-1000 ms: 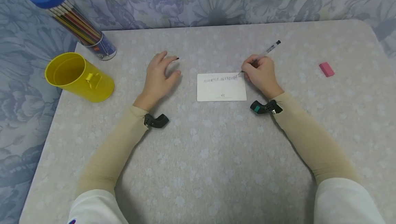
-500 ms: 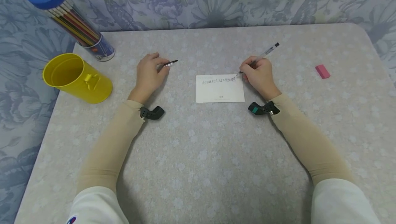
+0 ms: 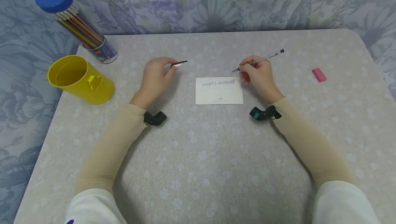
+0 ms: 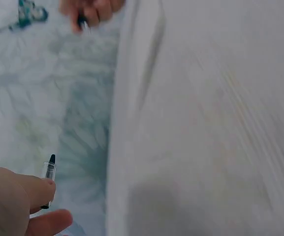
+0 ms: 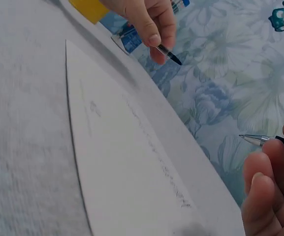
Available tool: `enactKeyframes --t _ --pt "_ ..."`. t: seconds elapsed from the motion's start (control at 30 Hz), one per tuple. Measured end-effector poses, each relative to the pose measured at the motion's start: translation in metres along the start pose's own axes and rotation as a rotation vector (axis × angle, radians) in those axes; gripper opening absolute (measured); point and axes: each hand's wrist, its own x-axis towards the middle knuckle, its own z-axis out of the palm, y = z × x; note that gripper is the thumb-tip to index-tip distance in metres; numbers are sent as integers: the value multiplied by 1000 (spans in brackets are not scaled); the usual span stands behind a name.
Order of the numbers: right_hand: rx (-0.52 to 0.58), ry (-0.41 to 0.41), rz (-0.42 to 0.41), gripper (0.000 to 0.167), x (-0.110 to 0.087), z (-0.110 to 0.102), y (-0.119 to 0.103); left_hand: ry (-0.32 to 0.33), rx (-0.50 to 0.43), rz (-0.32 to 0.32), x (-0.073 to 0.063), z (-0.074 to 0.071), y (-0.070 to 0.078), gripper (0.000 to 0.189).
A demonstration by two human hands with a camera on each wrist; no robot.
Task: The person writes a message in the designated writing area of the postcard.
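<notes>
My left hand [image 3: 156, 79] pinches a clear pen cap with a dark clip [image 3: 178, 64] between thumb and fingers, raised over the table left of the card. The cap [image 4: 48, 172] also shows in the left wrist view. A clear-barrelled pen [image 3: 272, 55] is gripped in my right hand [image 3: 259, 78], its black end pointing up and right. Its metal tip [image 5: 252, 138] is bare and points left, off the paper. Below it lies a white card [image 3: 219, 93] with a line of handwriting along its top; a small printed mark sits near its lower edge.
A yellow mug [image 3: 89, 90] stands at the table's left edge. Behind it is a clear tube of pencils [image 3: 81, 28] with a blue lid. To the right lies a pink eraser [image 3: 319, 75]. A patterned wall [image 3: 213, 7] borders the table [image 3: 198, 169].
My left hand first drew back left, then moved right, and more of the cap now shows in its fingers. The right hand has lifted the pen tip off the card.
</notes>
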Motion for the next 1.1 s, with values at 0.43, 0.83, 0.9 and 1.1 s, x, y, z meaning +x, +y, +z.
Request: enactKeyframes --t 0.43,0.83,0.9,1.1 --pt "355 -173 18 20 -31 14 -36 14 -186 195 -16 -7 73 21" --pt "490 -227 8 20 -53 24 -55 21 -225 267 -22 -7 100 21" --pt "489 -239 19 20 -55 24 -56 22 -233 278 -24 -7 103 21" --pt "491 -260 59 26 -60 28 -53 15 -284 306 -26 -2 107 20"
